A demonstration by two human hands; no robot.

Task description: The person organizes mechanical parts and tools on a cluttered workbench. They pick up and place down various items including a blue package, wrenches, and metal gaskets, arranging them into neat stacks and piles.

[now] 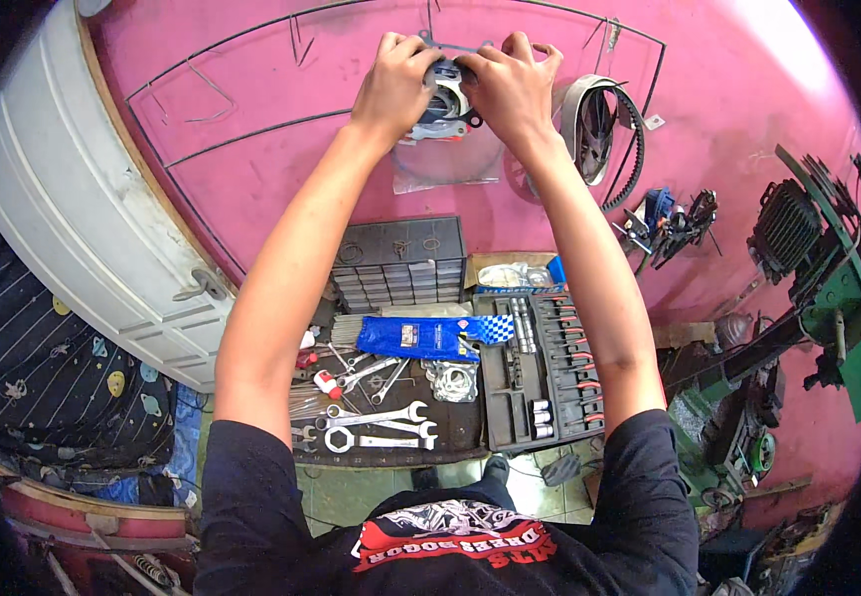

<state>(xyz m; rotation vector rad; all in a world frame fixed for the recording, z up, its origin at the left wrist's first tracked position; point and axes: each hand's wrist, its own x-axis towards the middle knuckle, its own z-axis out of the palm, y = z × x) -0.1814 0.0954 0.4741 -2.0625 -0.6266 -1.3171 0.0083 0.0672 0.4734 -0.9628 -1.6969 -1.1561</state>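
Both my arms reach up to a wire rack [241, 139] on the pink wall. My left hand [396, 87] grips the left edge of a bunch of flat gaskets [447, 102], its fingers curled in. On the other edge of the bunch, my right hand [513, 87] pinches with thumb and fingers. The gaskets have large round holes, and some are dark, others pale grey. A clear plastic bag [447, 167] hangs just below them. My fingers partly hide how the bunch is attached to the rack.
Drive belts [604, 144] hang right of my hands. Below are a drawer cabinet [400, 263], a blue packet [430, 338], several wrenches [381, 437] and an open socket tray [540, 372]. A white door [102, 199] stands left; a green metal machine [838, 308] is at right.
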